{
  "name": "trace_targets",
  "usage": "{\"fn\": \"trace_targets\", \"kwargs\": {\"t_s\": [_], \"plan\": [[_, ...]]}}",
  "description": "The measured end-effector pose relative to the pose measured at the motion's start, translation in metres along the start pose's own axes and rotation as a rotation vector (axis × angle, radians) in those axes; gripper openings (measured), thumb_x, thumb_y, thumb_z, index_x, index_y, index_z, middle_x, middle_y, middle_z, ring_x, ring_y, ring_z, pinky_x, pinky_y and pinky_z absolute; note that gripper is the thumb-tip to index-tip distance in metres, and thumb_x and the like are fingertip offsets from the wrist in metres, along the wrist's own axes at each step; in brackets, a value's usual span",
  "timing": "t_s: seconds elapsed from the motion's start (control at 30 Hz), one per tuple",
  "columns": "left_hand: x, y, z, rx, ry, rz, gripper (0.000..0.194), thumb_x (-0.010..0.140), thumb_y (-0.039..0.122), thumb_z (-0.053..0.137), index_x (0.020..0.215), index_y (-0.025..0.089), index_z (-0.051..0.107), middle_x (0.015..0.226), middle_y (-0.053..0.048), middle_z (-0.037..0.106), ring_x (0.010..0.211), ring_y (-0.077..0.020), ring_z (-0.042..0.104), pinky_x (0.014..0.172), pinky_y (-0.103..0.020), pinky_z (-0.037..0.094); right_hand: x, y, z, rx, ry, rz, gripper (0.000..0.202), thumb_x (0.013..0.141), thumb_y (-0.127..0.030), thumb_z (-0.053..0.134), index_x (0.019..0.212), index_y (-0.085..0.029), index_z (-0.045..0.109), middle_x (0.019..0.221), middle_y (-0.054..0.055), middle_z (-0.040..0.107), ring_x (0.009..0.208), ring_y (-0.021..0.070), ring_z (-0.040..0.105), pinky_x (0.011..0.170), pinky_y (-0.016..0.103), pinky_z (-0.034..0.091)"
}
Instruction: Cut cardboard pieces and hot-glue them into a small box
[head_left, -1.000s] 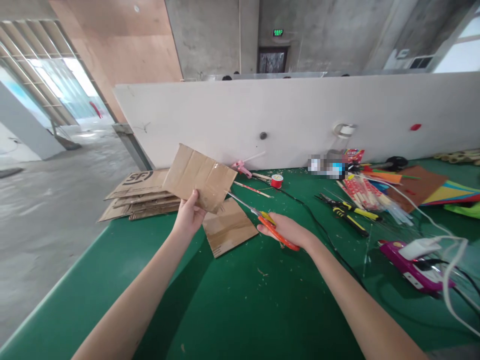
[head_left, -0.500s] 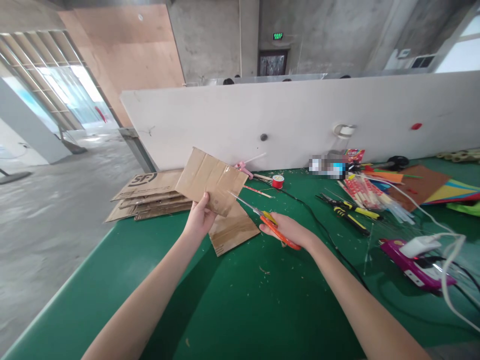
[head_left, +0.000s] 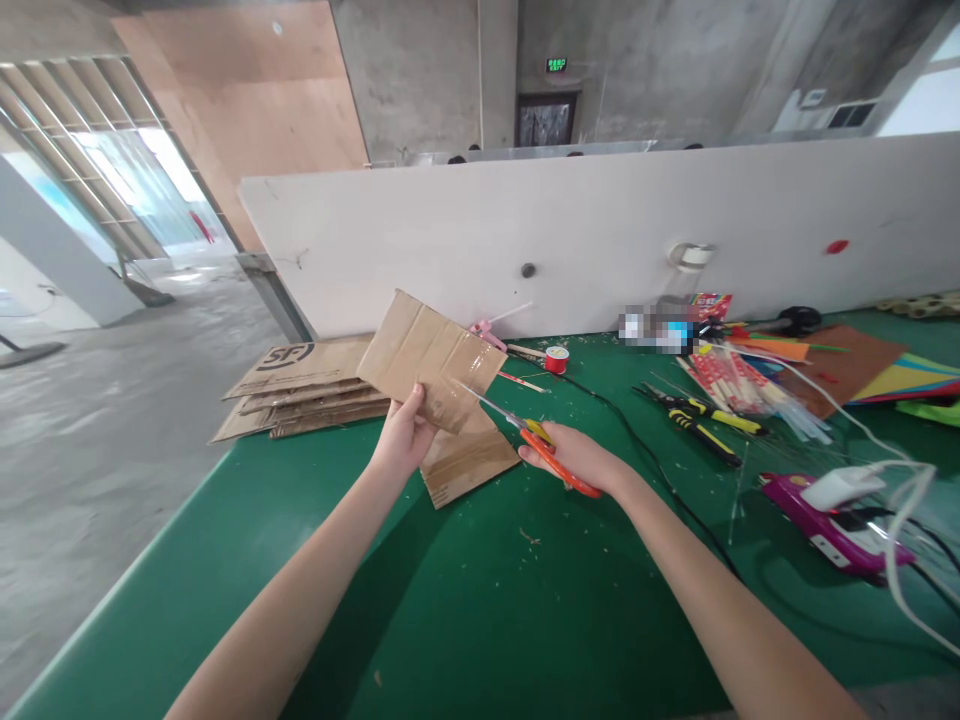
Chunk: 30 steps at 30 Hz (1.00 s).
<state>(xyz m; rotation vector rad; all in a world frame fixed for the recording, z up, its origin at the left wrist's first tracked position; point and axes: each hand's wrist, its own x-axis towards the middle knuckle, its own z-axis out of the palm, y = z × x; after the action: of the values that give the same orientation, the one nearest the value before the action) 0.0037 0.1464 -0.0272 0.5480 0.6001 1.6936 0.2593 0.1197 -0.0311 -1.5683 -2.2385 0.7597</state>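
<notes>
My left hand (head_left: 407,432) grips the lower edge of a creased cardboard piece (head_left: 427,355), thumb on its near face, holding it tilted above the table. My right hand (head_left: 574,455) is closed round the orange and yellow handles of the scissors (head_left: 551,455). The blades point up and left, their tips in front of the cardboard's lower right part. Whether they touch it I cannot tell. Beneath lies another cardboard piece (head_left: 472,462) on the green table. To the left is a stack of flattened cardboard (head_left: 315,372) with a printed logo.
Behind stands a white partition (head_left: 420,230). A red spool (head_left: 556,360), a pink glue gun (head_left: 487,333) and a black cable (head_left: 637,445) lie near its foot. On the right are black-yellow pliers (head_left: 705,435), wrapped sticks (head_left: 731,380) and a purple power strip (head_left: 832,530) with white cords.
My left hand and the held cardboard have shifted slightly to the right. The scissors and my right hand look almost unchanged.
</notes>
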Motion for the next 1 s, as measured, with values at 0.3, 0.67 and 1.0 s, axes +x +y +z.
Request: {"fn": "trace_targets", "kwargs": {"t_s": [0.3,0.67,1.0], "plan": [[-0.0006,0.0003,0.0005,0.012,0.013,-0.006,0.021,0.079,0.011,0.069,0.096,0.022,0.063,0.095,0.001,0.072,0.084,-0.0124,0.067,0.088,-0.033,0.054,-0.0022,-0.0061,-0.0035,-0.008,-0.007,-0.015,0.042,0.081,-0.065,0.055,0.080,-0.023,0.050,0.083,0.004,0.064,0.074,0.0208,0.061,0.061,0.027,0.039],[-0.0091,0.0020,0.0052,0.018,-0.021,0.001,0.021,0.081,0.008,0.065,0.098,0.021,0.064,0.095,-0.002,0.074,0.090,-0.0144,0.068,0.086,-0.030,0.054,-0.0041,-0.0060,-0.0053,0.009,-0.018,0.000,0.042,0.080,-0.064,0.056,0.082,-0.022,0.051,0.082,0.005,0.065,0.073,0.0214,0.062,0.060,0.027,0.041],[-0.0052,0.0047,0.0052,-0.009,0.017,0.028,0.022,0.080,0.008,0.066,0.096,0.022,0.063,0.091,0.001,0.074,0.084,-0.0133,0.068,0.084,-0.032,0.054,-0.0060,-0.0092,-0.0072,0.047,-0.037,-0.008,0.041,0.081,-0.062,0.057,0.087,-0.022,0.056,0.091,0.006,0.068,0.074,0.0214,0.065,0.059,0.027,0.043]]}}
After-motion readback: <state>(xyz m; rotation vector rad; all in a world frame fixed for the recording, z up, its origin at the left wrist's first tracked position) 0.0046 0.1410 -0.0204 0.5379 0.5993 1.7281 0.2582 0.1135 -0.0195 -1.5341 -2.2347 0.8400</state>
